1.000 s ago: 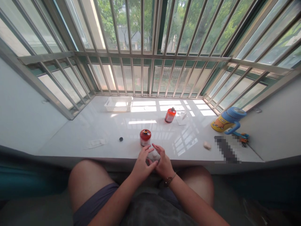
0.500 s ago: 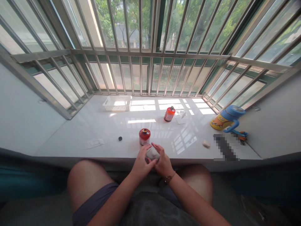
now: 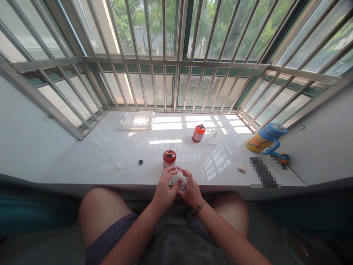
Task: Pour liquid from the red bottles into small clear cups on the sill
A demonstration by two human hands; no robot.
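Between my two hands is a small white, crumpled, cloth-like wad; its exact kind is unclear. My left hand curls around its left side, with the thumb pressed on its front. From the right, my right hand cups it, fingers bent around its edge. Just behind the hands stands a dark red bottle with its neck uncovered, its lower part hidden by my fingers. A small black cap lies on the white ledge to the left of the bottle.
On the white ledge stand another red bottle, a white basket and a blue-yellow flask. A pale lump, a clear wrapper and a blurred-out dark object lie there too. Metal bars border the back.
My fingers have shifted on the white wad, and my left thumb has moved up onto its front. The wad shows a different, more folded surface. The bottles and cap have stayed in place.
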